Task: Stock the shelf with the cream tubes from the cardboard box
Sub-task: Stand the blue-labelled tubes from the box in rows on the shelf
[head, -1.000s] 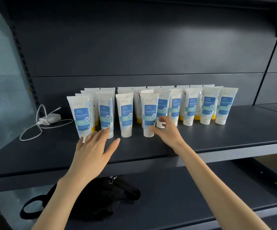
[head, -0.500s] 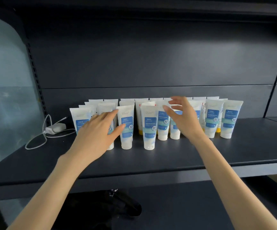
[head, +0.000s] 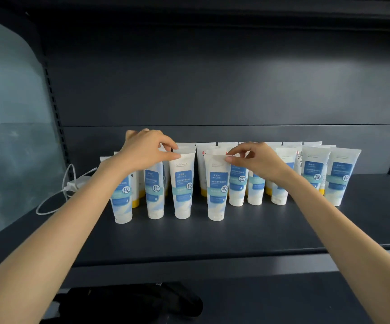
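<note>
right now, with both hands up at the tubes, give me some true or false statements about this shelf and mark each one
1. The left hand pinches the top edge of a cream tube. True.
2. The right hand lies flat on the shelf. False: it pinches the top edge of the frontmost cream tube.
3. The two pinched tubes lie on their sides. False: both stand upright, cap down.
4. A white charger with its cable lies on the shelf, left of the tubes. True.
</note>
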The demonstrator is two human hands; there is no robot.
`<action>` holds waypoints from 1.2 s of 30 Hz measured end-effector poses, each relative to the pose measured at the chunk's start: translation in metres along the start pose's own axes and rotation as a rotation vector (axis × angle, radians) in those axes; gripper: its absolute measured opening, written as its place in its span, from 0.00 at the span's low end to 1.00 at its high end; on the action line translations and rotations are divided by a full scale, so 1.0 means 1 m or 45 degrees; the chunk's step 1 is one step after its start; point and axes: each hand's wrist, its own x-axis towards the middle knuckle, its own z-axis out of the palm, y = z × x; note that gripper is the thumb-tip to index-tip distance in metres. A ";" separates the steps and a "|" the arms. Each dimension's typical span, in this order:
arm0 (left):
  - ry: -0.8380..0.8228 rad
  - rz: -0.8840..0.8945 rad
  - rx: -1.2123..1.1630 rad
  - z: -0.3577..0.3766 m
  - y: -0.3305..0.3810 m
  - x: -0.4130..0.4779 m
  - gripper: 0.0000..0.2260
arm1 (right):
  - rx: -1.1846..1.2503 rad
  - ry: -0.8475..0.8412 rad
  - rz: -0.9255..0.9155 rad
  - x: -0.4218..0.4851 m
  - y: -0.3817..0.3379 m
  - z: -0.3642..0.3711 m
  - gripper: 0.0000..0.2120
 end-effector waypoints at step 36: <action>-0.035 0.003 -0.566 0.024 -0.018 0.009 0.04 | 0.527 -0.008 0.093 0.013 0.016 0.014 0.04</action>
